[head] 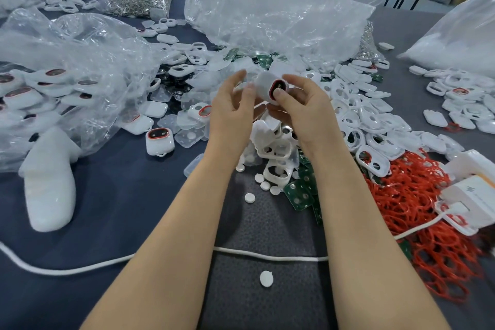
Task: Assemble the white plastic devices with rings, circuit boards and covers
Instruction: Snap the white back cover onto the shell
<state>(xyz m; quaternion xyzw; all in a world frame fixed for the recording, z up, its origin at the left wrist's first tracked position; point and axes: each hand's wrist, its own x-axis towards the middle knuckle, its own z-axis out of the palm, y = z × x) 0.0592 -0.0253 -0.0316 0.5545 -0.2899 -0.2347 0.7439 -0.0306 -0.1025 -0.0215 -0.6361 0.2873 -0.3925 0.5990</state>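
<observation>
White plastic device (263, 83) is gripped in the right hand (302, 108) above the parts pile (278, 154), thumb pressing its red ring (271, 89). Left hand (233, 108) hovers just beside it, fingers relaxed, holding nothing. Best to work the thumb round the ring evenly, bracing the shell from behind.

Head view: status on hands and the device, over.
Right hand grips white device, thumb on its red-ringed opening. Left hand open beside it, contact unclear. Loose shells piled beneath, nothing blocking.

bare mat (126, 203) at near left lies open; red rings (417, 222) and shells (356, 115) crowd the right.
</observation>
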